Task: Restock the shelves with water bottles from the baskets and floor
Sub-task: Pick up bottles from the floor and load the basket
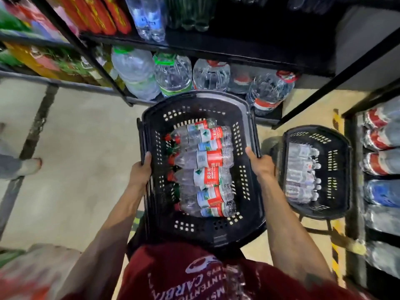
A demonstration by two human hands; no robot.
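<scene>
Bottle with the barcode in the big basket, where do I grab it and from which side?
Grip the bottle round its labelled middle, from above: it lies flat atop the pile, cap leftward, and the basket walls block the sides.

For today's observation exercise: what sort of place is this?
Likely a small grocery shop: black shelving holding large water jugs and red packaged goods, plus a shopping basket full of water bottles.
</scene>
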